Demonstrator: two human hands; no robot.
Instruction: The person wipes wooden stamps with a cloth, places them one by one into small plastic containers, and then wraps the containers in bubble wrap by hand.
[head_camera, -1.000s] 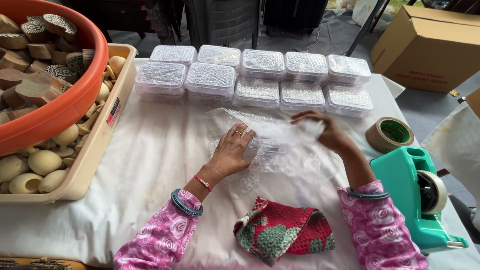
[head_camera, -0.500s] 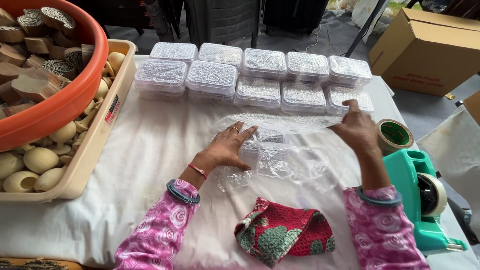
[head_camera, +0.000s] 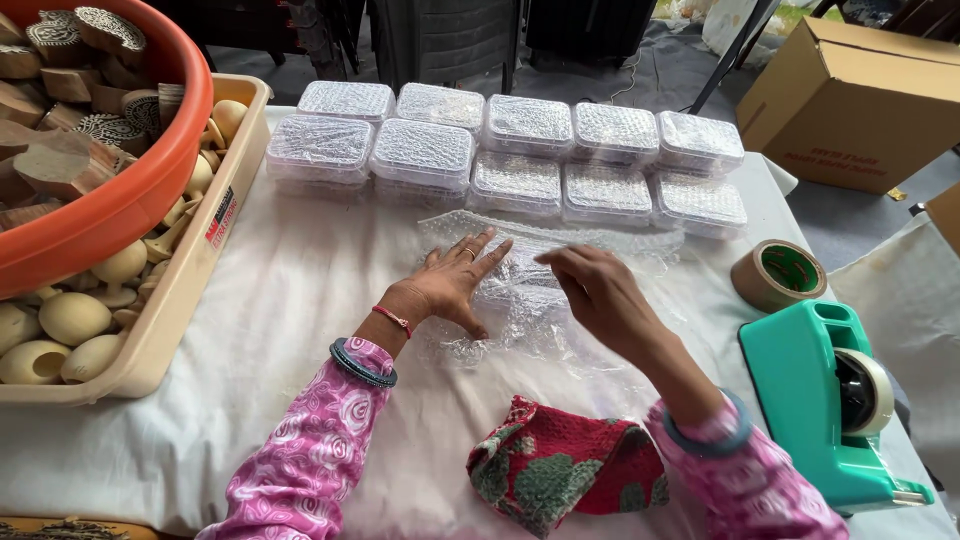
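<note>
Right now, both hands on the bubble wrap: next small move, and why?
Probably press the loose flap flat with the right hand. The left hand lies flat, pinning the bubble wrap, whose far edge still looks loose and crumpled.

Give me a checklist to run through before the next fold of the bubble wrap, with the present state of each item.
1. Left hand flat on the bubble wrap sheet, pinning it: ok.
2. Right hand over the sheet's middle: ok; whether it grips the wrap: cannot tell.
3. Item inside the wrap fully covered: cannot tell, the film blurs it.
4. Green tape dispenser beside the right forearm on the table: ok.
5. Brown tape roll lying apart from the sheet: ok.
6. Red and green crochet cloth off the sheet: not ok, it touches the near edge.
</note>
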